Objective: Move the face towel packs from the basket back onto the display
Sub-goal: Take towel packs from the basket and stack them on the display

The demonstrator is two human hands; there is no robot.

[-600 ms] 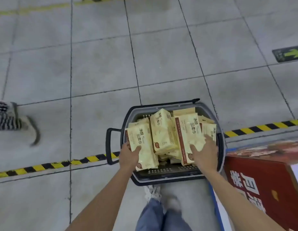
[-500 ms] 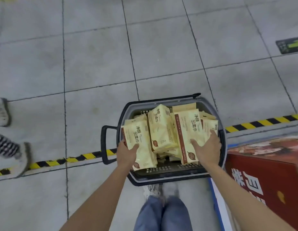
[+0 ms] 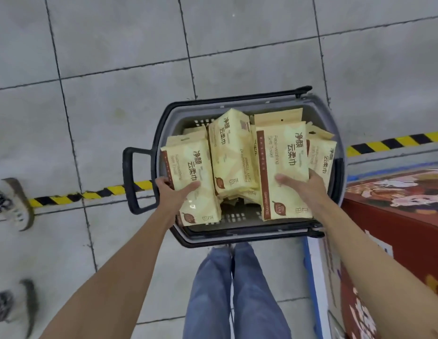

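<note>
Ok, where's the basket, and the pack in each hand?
basket [image 3: 128, 182]: head view, on its black side handle.
left pack [image 3: 188, 165]: head view, middle of its printed front.
right pack [image 3: 284, 152]: head view, middle of its printed front.

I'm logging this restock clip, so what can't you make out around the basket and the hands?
Head view, pack count: top packs hide those deeper in the basket.
Head view, red box at right: cut off by the frame edge.
Head view, left hand and right hand: the held packs cover most fingers.
</note>
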